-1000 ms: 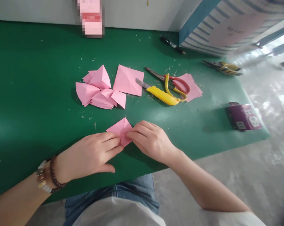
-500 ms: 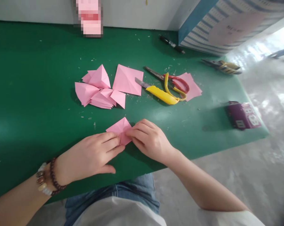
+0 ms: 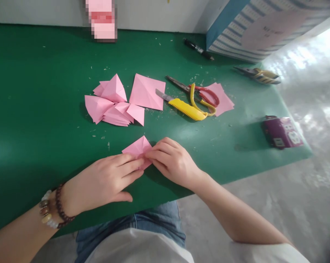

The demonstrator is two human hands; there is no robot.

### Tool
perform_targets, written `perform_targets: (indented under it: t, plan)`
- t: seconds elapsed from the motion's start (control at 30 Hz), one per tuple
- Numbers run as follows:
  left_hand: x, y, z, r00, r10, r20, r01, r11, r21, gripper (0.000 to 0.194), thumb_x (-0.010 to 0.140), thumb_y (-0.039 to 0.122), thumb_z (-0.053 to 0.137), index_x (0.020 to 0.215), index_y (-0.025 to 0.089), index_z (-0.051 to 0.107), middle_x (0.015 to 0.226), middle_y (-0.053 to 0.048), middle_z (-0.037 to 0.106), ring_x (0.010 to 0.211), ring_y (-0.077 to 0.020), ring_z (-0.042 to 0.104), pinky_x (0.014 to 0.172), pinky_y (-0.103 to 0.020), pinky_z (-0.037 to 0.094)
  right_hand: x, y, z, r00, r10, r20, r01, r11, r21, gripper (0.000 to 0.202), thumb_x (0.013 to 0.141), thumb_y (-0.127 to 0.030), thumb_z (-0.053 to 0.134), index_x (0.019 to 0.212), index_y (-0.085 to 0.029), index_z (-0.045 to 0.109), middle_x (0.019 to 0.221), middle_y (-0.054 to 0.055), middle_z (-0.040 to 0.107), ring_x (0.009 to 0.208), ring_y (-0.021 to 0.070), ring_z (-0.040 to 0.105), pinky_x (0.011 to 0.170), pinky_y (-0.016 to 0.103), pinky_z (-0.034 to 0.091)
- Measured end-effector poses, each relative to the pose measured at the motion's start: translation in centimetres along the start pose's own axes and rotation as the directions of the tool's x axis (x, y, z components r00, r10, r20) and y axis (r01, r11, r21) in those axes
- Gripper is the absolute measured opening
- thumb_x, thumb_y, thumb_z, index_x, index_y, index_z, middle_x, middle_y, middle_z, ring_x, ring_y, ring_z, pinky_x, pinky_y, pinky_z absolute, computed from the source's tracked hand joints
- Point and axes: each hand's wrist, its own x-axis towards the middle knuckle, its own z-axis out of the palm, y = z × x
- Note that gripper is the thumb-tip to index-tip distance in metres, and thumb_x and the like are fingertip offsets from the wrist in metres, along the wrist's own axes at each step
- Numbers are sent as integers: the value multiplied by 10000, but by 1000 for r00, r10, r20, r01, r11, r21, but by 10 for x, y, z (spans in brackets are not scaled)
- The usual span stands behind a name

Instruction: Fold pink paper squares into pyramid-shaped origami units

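Note:
A small square of pink paper (image 3: 139,146) with crease lines lies on the green tabletop near its front edge. My left hand (image 3: 107,180) rests flat with its fingers stretched over the paper's lower left part, thumb held apart. At the right corner, my right hand (image 3: 176,160) pinches the paper between thumb and fingertips. The fingertips of both hands nearly meet and hide the paper's lower middle. Beyond them lie several folded pink paper pieces (image 3: 114,113) in a loose pile and a larger creased pink square (image 3: 145,91).
Scissors (image 3: 204,96) with red and yellow handles lie on pink sheets (image 3: 222,100), touching a yellow utility knife (image 3: 188,109). Farther off are a black pen (image 3: 198,49), pliers (image 3: 259,75) and a striped box (image 3: 252,33). A purple box (image 3: 282,132) stands near the right edge.
My left fingers have slid slightly right over the paper, towards the right fingertips. My right hand keeps its pinch. The whole view has shifted a little.

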Motion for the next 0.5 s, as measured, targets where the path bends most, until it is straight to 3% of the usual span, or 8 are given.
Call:
perform_targets:
  t: [0.5]
  plan:
    - [-3,-1,2,999,-35,8,35,999,-39,725,770,446,775,1376,154,506,1422,-62,553,1305,-240,499,1113,-374,433,0,2,1,1000,2,-14,-1,999,42,158,952,-168,527,966,-156,685,869,75,681,798,189,543,732,347,514]
